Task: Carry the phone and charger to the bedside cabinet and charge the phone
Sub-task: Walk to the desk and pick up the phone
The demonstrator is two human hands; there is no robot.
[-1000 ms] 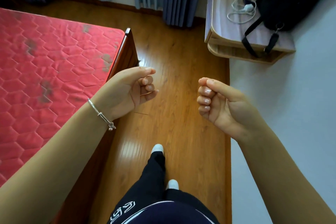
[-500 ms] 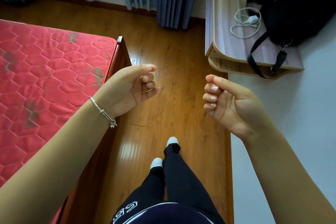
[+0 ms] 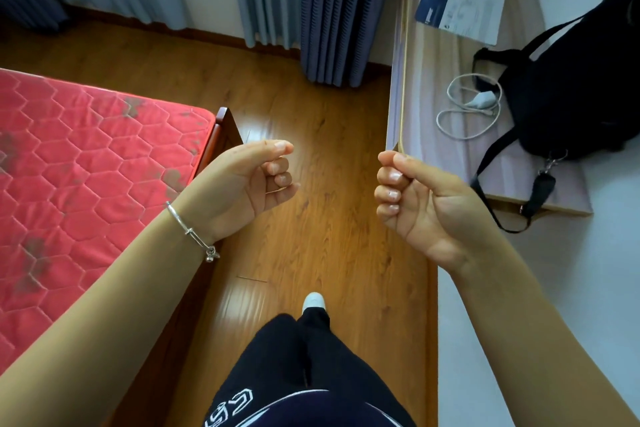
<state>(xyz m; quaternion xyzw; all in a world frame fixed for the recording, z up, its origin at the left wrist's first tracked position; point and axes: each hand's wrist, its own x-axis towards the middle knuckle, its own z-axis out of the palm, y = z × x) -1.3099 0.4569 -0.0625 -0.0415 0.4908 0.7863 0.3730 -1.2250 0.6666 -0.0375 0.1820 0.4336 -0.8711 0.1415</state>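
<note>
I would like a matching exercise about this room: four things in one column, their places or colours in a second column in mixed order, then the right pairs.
Things
1. charger cable
2. booklet
3. bracelet
4. mattress

Places or colours
A. red, on the left side
B. round a wrist
C. on the desk, beside the black bag
D. on the desk, farther away than the bag

Pairs: 1-C, 2-D, 3-B, 4-A

Glossy wooden floor [image 3: 329, 218] between red quilted mattress [image 3: 86, 166] and pale desk [image 3: 426, 62], blue-grey curtains [image 3: 332, 10] behind, white wall [image 3: 571, 288] right.
</note>
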